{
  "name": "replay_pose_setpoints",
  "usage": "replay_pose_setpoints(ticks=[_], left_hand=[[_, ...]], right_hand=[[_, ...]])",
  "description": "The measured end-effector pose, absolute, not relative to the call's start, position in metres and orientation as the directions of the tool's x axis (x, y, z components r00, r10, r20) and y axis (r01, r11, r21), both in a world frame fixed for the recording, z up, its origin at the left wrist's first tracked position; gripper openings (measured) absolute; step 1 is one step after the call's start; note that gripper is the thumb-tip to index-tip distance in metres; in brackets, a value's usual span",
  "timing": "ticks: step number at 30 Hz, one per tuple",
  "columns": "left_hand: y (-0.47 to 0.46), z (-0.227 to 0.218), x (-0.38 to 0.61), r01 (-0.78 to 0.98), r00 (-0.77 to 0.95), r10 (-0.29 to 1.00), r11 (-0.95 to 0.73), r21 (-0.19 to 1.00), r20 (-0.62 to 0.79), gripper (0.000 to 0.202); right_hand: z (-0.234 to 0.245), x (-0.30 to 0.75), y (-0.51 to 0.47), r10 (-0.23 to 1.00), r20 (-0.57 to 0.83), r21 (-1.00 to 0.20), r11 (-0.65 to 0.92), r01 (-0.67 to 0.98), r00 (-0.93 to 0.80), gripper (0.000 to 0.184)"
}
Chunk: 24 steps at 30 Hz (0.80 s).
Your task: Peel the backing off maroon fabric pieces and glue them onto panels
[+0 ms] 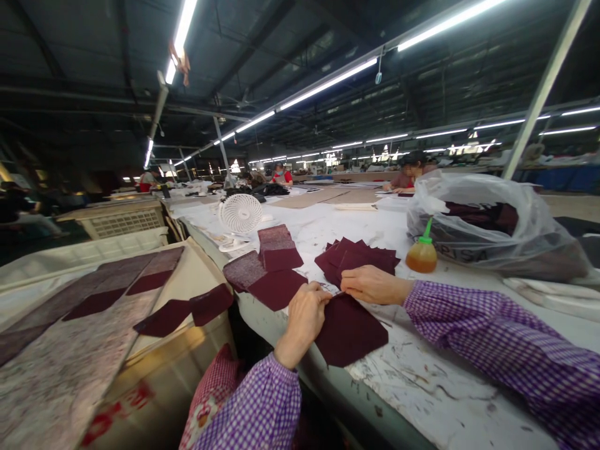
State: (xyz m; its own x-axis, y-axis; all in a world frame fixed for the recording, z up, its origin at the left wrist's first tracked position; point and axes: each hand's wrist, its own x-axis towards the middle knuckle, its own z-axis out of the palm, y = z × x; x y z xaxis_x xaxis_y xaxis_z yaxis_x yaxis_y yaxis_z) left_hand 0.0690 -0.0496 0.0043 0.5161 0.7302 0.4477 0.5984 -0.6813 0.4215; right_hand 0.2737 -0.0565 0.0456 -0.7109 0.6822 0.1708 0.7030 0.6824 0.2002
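A dark maroon fabric piece [354, 334] lies at the table's near edge, one corner hanging over the side. My left hand [307, 312] pinches its far edge from the left, fingers closed. Close beside it, my right hand [372, 284] pinches the same edge, thumb and fingertips together. Just beyond my hands is a fanned stack of maroon pieces [356, 253]. To the left, more maroon pieces [279, 289] overlap, some with a speckled greyish side [274, 239] showing.
A small white fan [240, 214] stands at the back left. Behind my right hand are a glue bottle [422, 253] with a green tip and a clear plastic bag [497, 244] holding dark fabric. Left of the table, a cream bin [173, 375] carries fabric strips. Co-workers sit farther back.
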Motion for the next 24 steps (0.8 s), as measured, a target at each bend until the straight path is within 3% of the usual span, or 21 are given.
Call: replay_pose_setpoints(ticks=[4,8,11,14,16,18,24], left_hand=[[-0.047,0.004,0.068,0.607,0.542,0.717,-0.695,0.386,0.439,0.023],[-0.048,0.005,0.067,0.627,0.553,0.705,-0.703,0.336,0.444,0.026],[-0.05,0.005,0.067,0.643,0.558,0.692,-0.709,0.288,0.458,0.028],[-0.053,0.006,0.068,0.655,0.557,0.689,-0.708,0.265,0.464,0.028],[-0.053,0.006,0.069,0.655,0.558,0.687,-0.709,0.262,0.466,0.027],[-0.051,0.005,0.068,0.64,0.559,0.685,-0.715,0.282,0.467,0.026],[-0.041,0.004,0.044,0.512,0.598,0.657,-0.754,0.411,0.46,0.023]], right_hand=[[0.033,0.275,-0.064,0.604,0.147,0.446,0.666,0.597,-0.783,0.026],[0.031,0.285,-0.071,0.595,0.137,0.502,0.647,0.573,-0.792,0.025],[0.039,0.287,-0.077,0.678,0.216,0.425,0.583,0.692,-0.703,0.03],[0.046,0.278,-0.082,0.701,0.34,0.195,0.6,0.776,-0.627,0.035],[0.043,0.269,-0.084,0.707,0.343,0.025,0.651,0.759,-0.618,0.036],[0.037,0.262,-0.085,0.73,0.319,-0.07,0.654,0.753,-0.604,0.034],[0.029,0.26,-0.087,0.766,0.259,-0.086,0.625,0.776,-0.588,0.034]])
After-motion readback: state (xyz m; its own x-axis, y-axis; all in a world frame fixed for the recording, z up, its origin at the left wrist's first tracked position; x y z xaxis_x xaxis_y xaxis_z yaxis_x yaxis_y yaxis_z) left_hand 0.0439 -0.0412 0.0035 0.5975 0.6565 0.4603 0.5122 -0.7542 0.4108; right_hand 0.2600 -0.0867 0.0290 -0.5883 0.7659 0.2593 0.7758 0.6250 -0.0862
